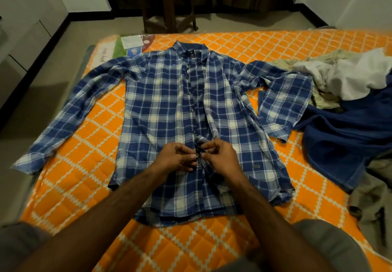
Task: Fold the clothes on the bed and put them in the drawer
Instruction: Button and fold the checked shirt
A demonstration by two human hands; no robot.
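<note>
A: From the head view, what does the shirt look like?

B: The plaid shirt (161, 110) is blue and white, long-sleeved, spread front-up on the bed (275, 42), which has an orange quilted cover with a white lattice. The collar points away from the person, the hem towards them. One sleeve stretches out to the bed's left edge; the other is bent back on itself beside the pile of clothes (350, 93) on the right. The upper placket lies open, showing a row of dark buttons.

A: And the hands?

B: Both meet over the lower placket, near the shirt's middle. The left hand (180, 157) pinches the button edge, a button showing at its fingertips. The right hand (218, 155) pinches the opposite fabric edge, bunched up just beside that button. The two hands nearly touch.
</note>
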